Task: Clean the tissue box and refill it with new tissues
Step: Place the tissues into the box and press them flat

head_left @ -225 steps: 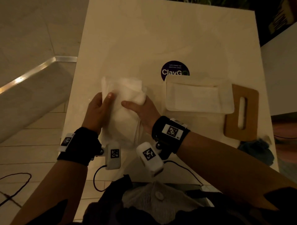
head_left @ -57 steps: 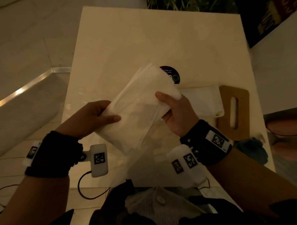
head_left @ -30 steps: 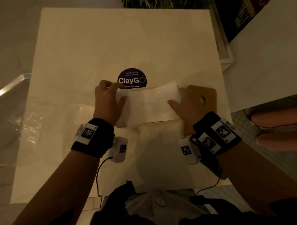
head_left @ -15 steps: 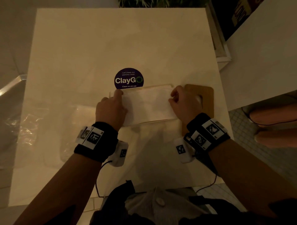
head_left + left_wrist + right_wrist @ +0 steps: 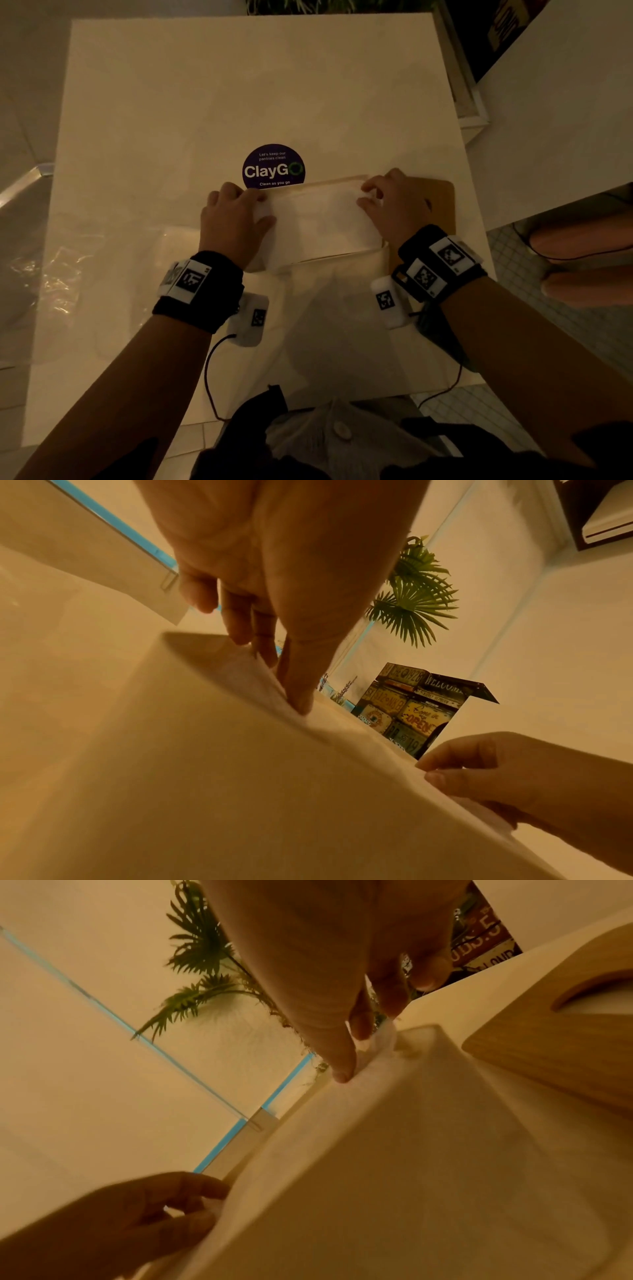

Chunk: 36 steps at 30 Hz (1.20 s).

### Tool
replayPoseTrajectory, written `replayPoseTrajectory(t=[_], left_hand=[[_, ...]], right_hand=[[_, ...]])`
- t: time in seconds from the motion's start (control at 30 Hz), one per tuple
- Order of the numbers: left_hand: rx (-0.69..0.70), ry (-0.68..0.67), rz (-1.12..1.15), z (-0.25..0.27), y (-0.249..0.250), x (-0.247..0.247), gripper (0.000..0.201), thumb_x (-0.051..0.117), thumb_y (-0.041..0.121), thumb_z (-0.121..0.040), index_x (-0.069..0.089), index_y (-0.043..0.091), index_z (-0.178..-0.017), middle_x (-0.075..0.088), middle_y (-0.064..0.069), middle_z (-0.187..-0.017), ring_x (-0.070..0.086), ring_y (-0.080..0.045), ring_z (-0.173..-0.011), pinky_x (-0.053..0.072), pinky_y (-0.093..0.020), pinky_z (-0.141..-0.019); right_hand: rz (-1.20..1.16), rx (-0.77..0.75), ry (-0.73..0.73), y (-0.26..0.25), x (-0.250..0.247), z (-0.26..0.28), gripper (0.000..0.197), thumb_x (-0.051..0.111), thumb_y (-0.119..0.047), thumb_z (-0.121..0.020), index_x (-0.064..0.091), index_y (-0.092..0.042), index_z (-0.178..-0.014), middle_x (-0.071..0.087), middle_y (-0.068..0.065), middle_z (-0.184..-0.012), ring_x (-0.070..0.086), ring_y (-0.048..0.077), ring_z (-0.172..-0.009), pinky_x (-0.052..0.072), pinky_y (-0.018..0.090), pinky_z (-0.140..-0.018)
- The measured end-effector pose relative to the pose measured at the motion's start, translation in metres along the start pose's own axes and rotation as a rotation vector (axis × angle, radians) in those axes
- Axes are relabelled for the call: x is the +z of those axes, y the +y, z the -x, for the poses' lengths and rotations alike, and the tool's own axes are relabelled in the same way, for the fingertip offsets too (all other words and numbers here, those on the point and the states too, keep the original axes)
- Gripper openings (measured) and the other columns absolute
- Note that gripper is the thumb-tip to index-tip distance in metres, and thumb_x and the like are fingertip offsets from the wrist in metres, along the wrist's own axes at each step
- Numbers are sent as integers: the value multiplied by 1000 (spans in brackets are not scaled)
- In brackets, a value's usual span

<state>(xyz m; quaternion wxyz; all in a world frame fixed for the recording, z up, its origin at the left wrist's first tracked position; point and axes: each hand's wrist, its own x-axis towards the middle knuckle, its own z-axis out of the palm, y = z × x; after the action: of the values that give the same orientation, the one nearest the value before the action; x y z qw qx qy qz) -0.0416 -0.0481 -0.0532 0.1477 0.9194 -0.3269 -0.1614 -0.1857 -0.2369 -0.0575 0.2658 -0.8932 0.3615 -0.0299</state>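
Observation:
A white open tissue box (image 5: 327, 257) stands mid-table in front of a purple sticker. A white tissue stack (image 5: 315, 219) lies inside it, filling the opening. My left hand (image 5: 251, 204) holds the stack's left end, thumb on top and fingers curled over the far left corner. My right hand (image 5: 370, 197) pinches the right end the same way. In the left wrist view the thumb presses the tissue stack (image 5: 260, 674) above the box wall (image 5: 240, 791). In the right wrist view thumb and fingers pinch the tissue edge (image 5: 377, 1053) at the box (image 5: 394, 1177).
The wooden lid (image 5: 442, 205) with its slot lies flat just right of the box, partly under my right hand. Crumpled clear plastic wrap (image 5: 58, 277) lies at the table's left edge. The round ClayGo sticker (image 5: 273, 169) is behind the box. A second white table stands at right.
The tissue stack, earlier held tilted in the air, has been lowered into the box. Over the last half second both hands shifted slightly to its far corners.

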Motion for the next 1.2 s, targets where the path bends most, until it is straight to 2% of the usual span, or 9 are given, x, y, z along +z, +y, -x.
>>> replayPoseTrajectory(t=[0.23, 0.43, 0.57, 0.67, 0.73, 0.8, 0.87, 1.1, 1.2], left_hand=[[0, -18, -16, -5, 3, -3, 24, 51, 30, -91, 60, 13, -105, 61, -13, -112, 46, -35, -106, 36, -45, -89], [-46, -59, 10, -13, -5, -18, 21, 48, 31, -92, 59, 20, -106, 67, -10, -108, 52, -33, -106, 30, -46, -93], [-2, -98, -96, -9, -3, -13, 23, 53, 29, -88, 59, 18, -107, 64, -11, -109, 48, -34, -107, 31, -48, -94], [-1, 42, -67, 1, -1, -14, 38, 62, 26, -82, 54, 18, -118, 53, -14, -122, 42, -37, -114, 35, -49, -94], [141, 112, -44, 7, 5, -11, 41, 64, 24, -81, 55, 20, -121, 49, -15, -126, 41, -38, -116, 36, -48, -93], [301, -2, -104, 12, 9, -1, 44, 63, 30, -83, 55, 26, -125, 46, -13, -135, 37, -38, -123, 34, -48, -99], [320, -170, -187, 14, 6, 11, 53, 59, 40, -84, 44, 34, -135, 31, -11, -151, 22, -38, -137, 24, -52, -110], [314, -274, -248, 15, -6, 21, 66, 52, 48, -86, 22, 39, -144, 9, -6, -159, 6, -36, -144, 12, -49, -116], [316, -253, -203, 12, -7, 18, 67, 55, 50, -84, 29, 34, -143, 16, -8, -157, 9, -35, -144, 16, -51, -117]], right_hand=[[31, -34, 42, -7, -6, 4, 16, 59, -22, -88, 63, -8, -94, 62, 12, -102, 57, 29, -91, 47, 41, -82], [-65, 43, -134, -12, -13, 7, 19, 57, -24, -91, 61, -10, -102, 66, 8, -98, 57, 21, -84, 40, 28, -70], [51, -77, -34, -6, -5, 5, 25, 59, -17, -88, 58, -9, -111, 58, 15, -110, 56, 32, -99, 42, 36, -82], [-48, -280, 125, -5, -2, 11, 24, 60, -9, -83, 61, -6, -107, 56, 19, -107, 56, 33, -95, 48, 41, -85], [-36, -425, 20, -5, 4, 18, 19, 62, -9, -82, 65, -6, -100, 60, 17, -101, 57, 30, -90, 44, 34, -81], [66, -485, -159, -3, 12, 23, 20, 67, -15, -79, 67, -10, -99, 62, 14, -101, 56, 30, -90, 45, 38, -78], [112, -430, -241, 0, 16, 22, 26, 72, -18, -76, 67, -11, -100, 60, 14, -105, 54, 33, -94, 49, 45, -78], [87, -440, -283, 4, 12, 16, 32, 73, -24, -74, 67, -10, -102, 59, 15, -109, 55, 33, -99, 47, 45, -83], [-1, -396, -107, 11, 5, 13, 31, 62, -27, -80, 67, -7, -104, 61, 17, -107, 59, 34, -95, 48, 49, -84]])
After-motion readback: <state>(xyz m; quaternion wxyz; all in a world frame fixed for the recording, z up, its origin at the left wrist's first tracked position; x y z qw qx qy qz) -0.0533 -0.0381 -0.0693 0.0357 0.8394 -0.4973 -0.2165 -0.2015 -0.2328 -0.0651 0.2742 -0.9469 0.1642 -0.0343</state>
